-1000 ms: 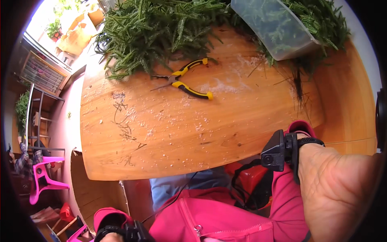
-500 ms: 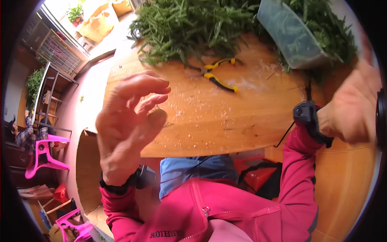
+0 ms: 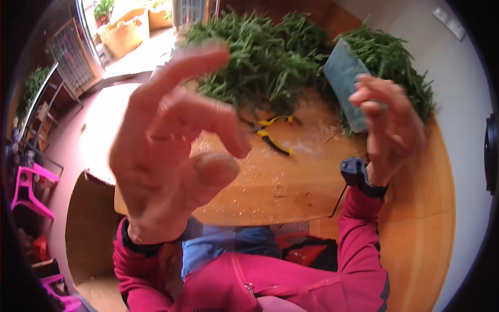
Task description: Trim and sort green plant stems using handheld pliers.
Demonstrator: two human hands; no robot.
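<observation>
My left hand is raised above the table at the left, blurred by motion. Its fingers are loosely curled and apart from the thumb, with nothing between them. At the right, my right hand is lifted in front of a translucent plastic bin, overlapping its near end. The fingers are half bent, with a gap to the thumb; whether they touch the bin cannot be made out. Between the hands, yellow-and-black pliers lie with handles spread on the wooden table. Green needle-leaved sprigs are heaped behind them.
More sprigs surround the bin at the back right. Pale crumbs dot the tabletop. An open cardboard box stands on the floor at the left, near a pink stool. A white wall with sockets rises at the right.
My right hand has moved from the far right edge inward to the bin, its fingers now bent. The left hand has risen and appears larger. The whole view has shifted.
</observation>
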